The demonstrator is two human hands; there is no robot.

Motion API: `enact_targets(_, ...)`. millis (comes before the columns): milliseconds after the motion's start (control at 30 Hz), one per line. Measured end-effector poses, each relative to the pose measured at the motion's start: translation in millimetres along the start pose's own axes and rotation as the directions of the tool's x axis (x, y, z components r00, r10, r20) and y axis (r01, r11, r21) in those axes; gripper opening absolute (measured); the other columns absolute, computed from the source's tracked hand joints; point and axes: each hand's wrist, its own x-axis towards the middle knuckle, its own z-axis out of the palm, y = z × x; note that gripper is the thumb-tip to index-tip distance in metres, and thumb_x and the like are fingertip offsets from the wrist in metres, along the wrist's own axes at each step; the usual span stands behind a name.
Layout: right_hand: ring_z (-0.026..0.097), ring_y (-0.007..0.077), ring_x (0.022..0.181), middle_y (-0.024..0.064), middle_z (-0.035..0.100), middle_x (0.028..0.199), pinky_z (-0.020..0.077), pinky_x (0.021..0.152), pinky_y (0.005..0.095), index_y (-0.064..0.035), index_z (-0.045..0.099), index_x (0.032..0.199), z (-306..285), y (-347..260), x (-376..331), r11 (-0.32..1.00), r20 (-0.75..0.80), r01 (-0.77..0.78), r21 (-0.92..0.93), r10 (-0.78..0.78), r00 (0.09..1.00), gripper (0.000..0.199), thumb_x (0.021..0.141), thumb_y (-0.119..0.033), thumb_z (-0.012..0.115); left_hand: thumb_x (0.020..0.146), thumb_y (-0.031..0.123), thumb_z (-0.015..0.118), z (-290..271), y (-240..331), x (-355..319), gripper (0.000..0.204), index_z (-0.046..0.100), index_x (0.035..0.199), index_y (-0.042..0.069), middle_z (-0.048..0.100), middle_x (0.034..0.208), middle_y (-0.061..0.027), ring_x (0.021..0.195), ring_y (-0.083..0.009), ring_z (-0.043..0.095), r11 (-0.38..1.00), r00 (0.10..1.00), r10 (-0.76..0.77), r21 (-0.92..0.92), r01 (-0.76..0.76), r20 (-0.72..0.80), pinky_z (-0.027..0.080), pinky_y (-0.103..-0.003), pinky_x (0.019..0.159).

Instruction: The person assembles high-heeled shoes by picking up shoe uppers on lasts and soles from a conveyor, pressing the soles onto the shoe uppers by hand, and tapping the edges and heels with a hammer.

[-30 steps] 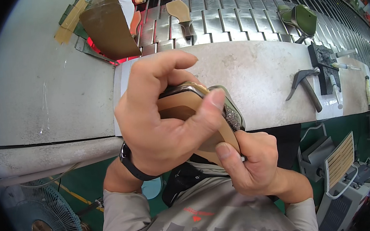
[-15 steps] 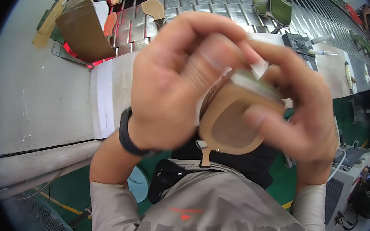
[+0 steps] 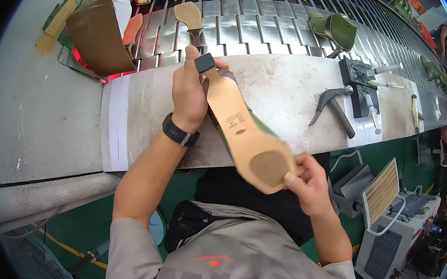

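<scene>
- We have a shoe with a smooth tan sole and green upper showing at its edges (image 3: 241, 127) held up between both hands, in front of the pale, stained table (image 3: 294, 89), sole turned to our eyes.
- Its long axis runs aslant: the square black block heel (image 3: 205, 63) at upper left, the broad toe, with its dark oval patch (image 3: 270, 169), at lower right, past the table's front edge and nearer our body.
- Our left hand (image 3: 189, 91) is the nearer one to the heel; its fingers curl behind that end, tips showing just right of the block, thumb upright on the left. We cannot tell how firmly they press.
- Our right hand (image 3: 311, 185) is at the toe, fingers pinching its right rim, thumb on the sole's face beside the patch.
- From the right fingers, the heel lies up and to the left, well apart.
</scene>
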Motion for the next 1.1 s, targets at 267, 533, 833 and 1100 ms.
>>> enact_targets(267,0.063,0.0152,0.065,0.0072,0.069,0.085,0.0496,0.056,0.0291,-0.0026,0.067,0.121,61.4,-102.8,69.1,0.510,0.228,0.477,-0.716,-0.475,0.850,0.047,0.080,-0.011,0.088,0.111,0.063,0.029,19.4,4.5,-8.2,0.080,0.073,0.095,-0.003,0.071,0.093,-0.0118,0.089,-0.0200,0.065,0.879,0.876,0.322,0.230,-0.417,0.358,0.051,-0.033,0.086)
enact_targets(533,0.062,0.0205,0.061,0.0094,0.064,0.080,0.0505,0.052,0.0305,0.0069,0.072,0.107,76.0,-103.0,88.0,-0.062,0.640,0.795,-0.603,-0.633,0.436,0.044,0.063,0.001,0.078,0.104,0.076,0.003,-0.3,9.0,-5.7,0.107,0.074,0.100,-0.003,0.071,0.106,-0.0140,0.101,-0.0233,0.064,0.964,0.921,0.061,0.216,-0.154,0.384,0.048,-0.036,0.097)
enact_targets(833,0.066,0.0216,0.064,0.0119,0.066,0.083,0.0541,0.054,0.0304,0.0114,0.071,0.104,77.1,-71.1,112.0,-0.226,0.639,0.800,-0.556,-0.731,0.238,0.046,0.060,-0.002,0.073,0.103,0.076,0.003,-2.1,-0.2,-2.5,0.105,0.076,0.099,0.000,0.071,0.096,-0.0108,0.095,-0.0222,0.063,0.917,0.882,0.193,0.240,-0.317,0.430,0.048,-0.035,0.092)
enact_targets(1100,0.066,0.0217,0.064,0.0118,0.066,0.083,0.0544,0.054,0.0306,0.0110,0.071,0.103,80.8,-71.1,111.8,-0.204,0.637,0.798,-0.567,-0.722,0.268,0.046,0.059,-0.003,0.073,0.099,0.081,0.000,-6.9,5.5,-4.5,0.110,0.074,0.099,0.000,0.068,0.099,-0.0112,0.097,-0.0213,0.063,0.901,0.872,0.177,0.282,-0.330,0.455,0.048,-0.034,0.092)
